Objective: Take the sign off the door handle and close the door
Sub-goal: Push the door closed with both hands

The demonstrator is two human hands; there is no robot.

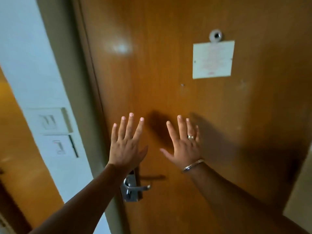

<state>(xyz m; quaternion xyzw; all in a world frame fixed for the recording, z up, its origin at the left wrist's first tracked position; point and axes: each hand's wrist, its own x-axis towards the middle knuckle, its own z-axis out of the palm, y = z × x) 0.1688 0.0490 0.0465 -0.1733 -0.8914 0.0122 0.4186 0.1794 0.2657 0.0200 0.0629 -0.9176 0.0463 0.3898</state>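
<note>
A brown wooden door [168, 65] fills most of the view and sits against its frame [76, 81] on the left. My left hand [126, 146] and my right hand [185, 144] are both raised with fingers spread, palms toward the door at mid height, holding nothing. The right hand wears a ring and a bracelet. Below my left wrist is the silver lever handle [135, 187] on its metal plate. No hanging sign shows on the handle.
A white notice plate [213, 59] is fixed to the door under a peephole [216, 35]. On the white wall to the left are two switch panels [54, 121]. An orange surface lies at the far left.
</note>
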